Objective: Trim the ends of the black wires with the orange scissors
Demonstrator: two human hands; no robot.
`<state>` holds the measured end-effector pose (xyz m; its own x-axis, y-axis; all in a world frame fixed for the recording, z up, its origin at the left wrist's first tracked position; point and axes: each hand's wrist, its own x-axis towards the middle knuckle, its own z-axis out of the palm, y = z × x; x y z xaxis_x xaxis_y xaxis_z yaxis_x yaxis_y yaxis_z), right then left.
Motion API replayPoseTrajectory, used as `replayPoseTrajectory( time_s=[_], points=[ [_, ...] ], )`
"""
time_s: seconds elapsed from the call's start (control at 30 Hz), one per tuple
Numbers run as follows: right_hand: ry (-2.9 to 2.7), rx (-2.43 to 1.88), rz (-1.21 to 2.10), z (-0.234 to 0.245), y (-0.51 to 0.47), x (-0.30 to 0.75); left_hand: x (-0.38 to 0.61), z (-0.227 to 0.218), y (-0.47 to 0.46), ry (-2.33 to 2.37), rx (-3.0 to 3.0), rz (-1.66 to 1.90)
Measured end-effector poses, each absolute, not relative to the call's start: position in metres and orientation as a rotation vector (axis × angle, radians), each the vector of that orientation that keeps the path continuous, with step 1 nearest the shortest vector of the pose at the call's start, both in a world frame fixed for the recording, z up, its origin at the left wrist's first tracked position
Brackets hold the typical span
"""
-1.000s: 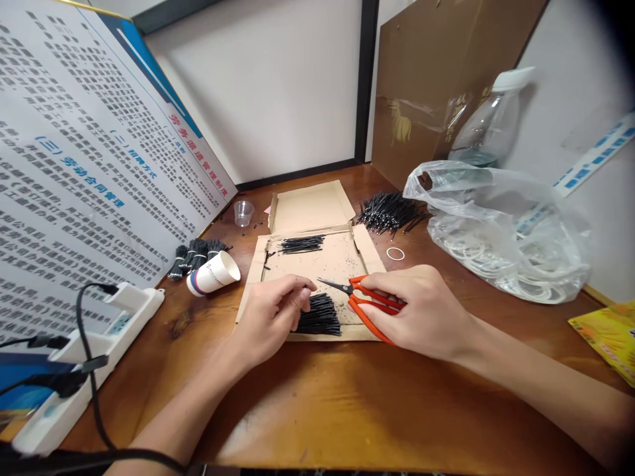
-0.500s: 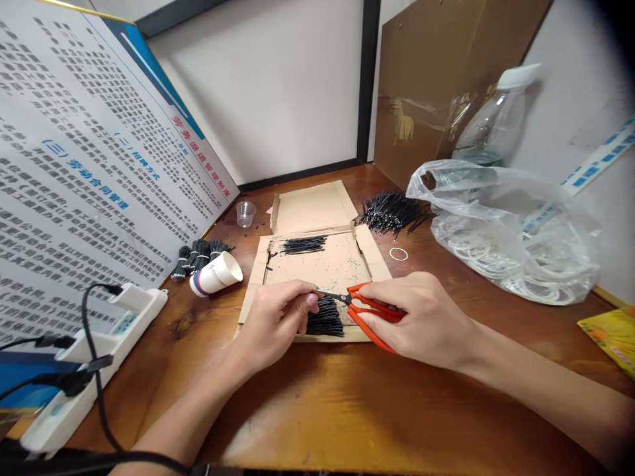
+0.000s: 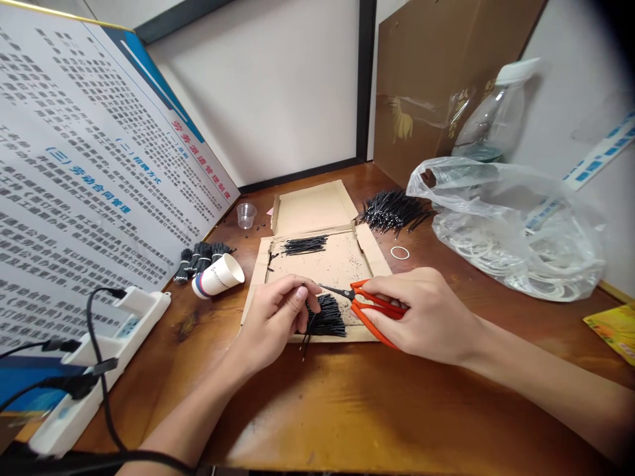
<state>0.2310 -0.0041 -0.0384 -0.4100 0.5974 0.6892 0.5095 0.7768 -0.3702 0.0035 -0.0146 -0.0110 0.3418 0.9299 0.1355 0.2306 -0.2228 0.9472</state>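
My left hand (image 3: 278,314) is closed in a pinch, with a short black wire (image 3: 303,340) hanging below its fingers. Most of that wire is hidden by the hand. Red-handled scissors (image 3: 377,307) are gripped in my right hand (image 3: 429,314). Their narrow dark blades point left and end close to my left fingertips. Under both hands lies an opened cardboard box (image 3: 342,264), with a pile of black wires (image 3: 327,317) at its near side and a smaller row of black wires (image 3: 305,245) at its far side. Dark crumbs speckle the cardboard.
At left stand a tipped paper cup (image 3: 218,276), tied black wire bundles (image 3: 201,258), a small plastic cup (image 3: 246,215) and a white power strip (image 3: 106,370). To the right are a heap of black wires (image 3: 394,211), a white ring (image 3: 399,253) and a plastic bag (image 3: 520,231).
The scissor tips have drawn slightly away from my left fingers. My left hand has turned, and wire ends now hang below it that did not show before.
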Motion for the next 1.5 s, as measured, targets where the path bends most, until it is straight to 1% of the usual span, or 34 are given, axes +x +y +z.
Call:
replayPoseTrajectory(
  time_s=[0.6,0.73,0.9,1.0,1.1,1.3,1.5],
  points=[
    [-2.091,-0.846,0.122,-0.040,-0.002,0.232,0.003,-0.010,-0.011,1.050,1.648,0.989],
    [-2.091,-0.848,0.127,-0.040,-0.001,0.231,0.000,-0.009,-0.012,1.073,1.760,1.001],
    [-2.078,-0.864,0.117,-0.040,-0.001,0.231,-0.007,-0.010,-0.004,1.182,2.064,1.029],
    [-2.075,-0.879,0.108,-0.040,0.000,0.232,-0.011,-0.012,0.020,1.291,2.364,0.925],
    [-2.056,-0.895,0.092,-0.041,0.003,0.233,-0.010,-0.015,0.056,1.423,2.626,0.681],
    [-2.049,-0.924,0.044,-0.043,0.012,0.237,0.004,-0.022,0.115,1.559,2.712,0.474],
    [-2.047,-0.912,0.017,-0.041,0.013,0.238,0.021,-0.025,0.128,1.633,2.761,0.366]
  ],
)
